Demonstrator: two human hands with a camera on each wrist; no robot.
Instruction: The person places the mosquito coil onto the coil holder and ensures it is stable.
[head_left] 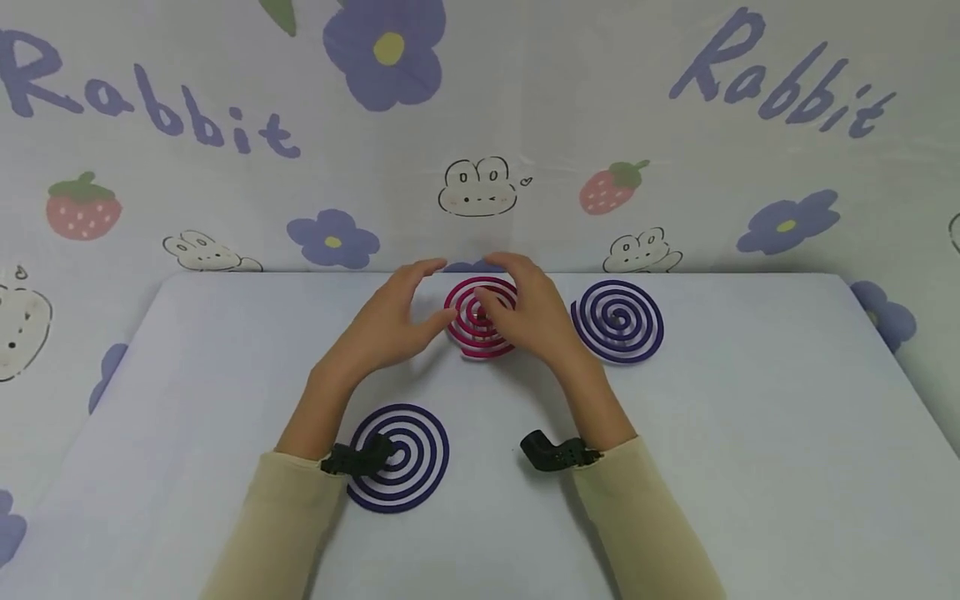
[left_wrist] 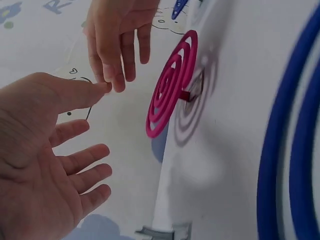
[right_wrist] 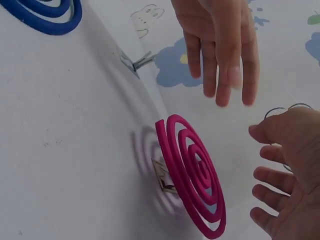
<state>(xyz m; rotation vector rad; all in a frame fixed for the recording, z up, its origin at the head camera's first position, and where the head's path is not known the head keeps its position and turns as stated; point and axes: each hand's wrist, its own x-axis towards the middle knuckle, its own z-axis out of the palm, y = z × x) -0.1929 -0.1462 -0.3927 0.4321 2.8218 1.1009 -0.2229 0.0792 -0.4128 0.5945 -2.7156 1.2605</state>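
Observation:
A pink mosquito coil [head_left: 467,351] sits raised off the white table on a small metal stand [right_wrist: 162,175], its shadow below it. My left hand [head_left: 397,321] is left of the coil, fingers relaxed and spread, with nothing in it. On the other side my right hand [head_left: 528,308] hovers over the coil's right part in the head view, thumb and fingers apart. Both wrist views show a gap between the hands and the pink coil [left_wrist: 170,87].
One dark blue coil [head_left: 420,493] lies near the left wrist, partly covered by its black camera mount [head_left: 360,457]. A second blue coil [head_left: 617,354] stands raised at the right. Another metal stand [right_wrist: 134,65] is near the table's far edge, hidden in the head view.

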